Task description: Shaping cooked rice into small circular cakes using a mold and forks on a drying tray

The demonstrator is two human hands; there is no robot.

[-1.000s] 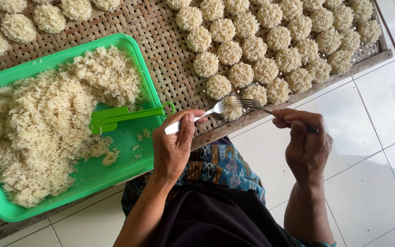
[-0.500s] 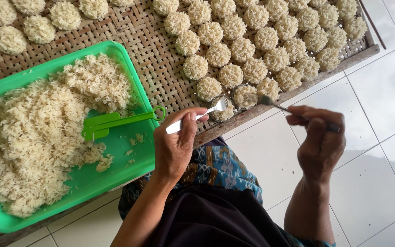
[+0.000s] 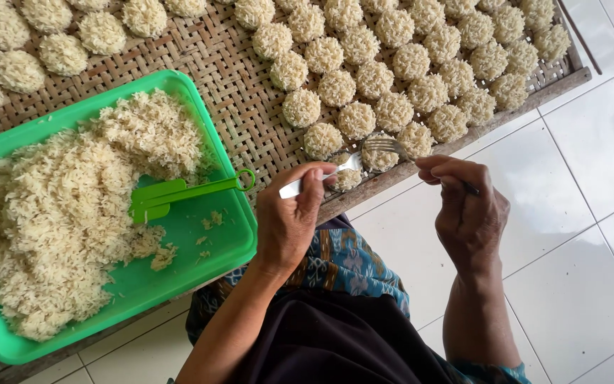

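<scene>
Evidently a light, crumbly rice cake [image 3: 346,178] is pressed between a spoon [image 3: 321,178] in the left hand [image 3: 289,220] and a fork [image 3: 392,147] in the right hand [image 3: 467,210] on the woven tray [image 3: 250,107]. Both sets of fingers are curled tight around the handles; the cake is judged best taken from beneath, never pinched

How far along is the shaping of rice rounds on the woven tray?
Done: many rice rounds sit in rows on the woven tray. In hand: the left hand with a spoon and the right hand with a fork work at the near edge. Left: the green tray holds much loose rice.
</scene>
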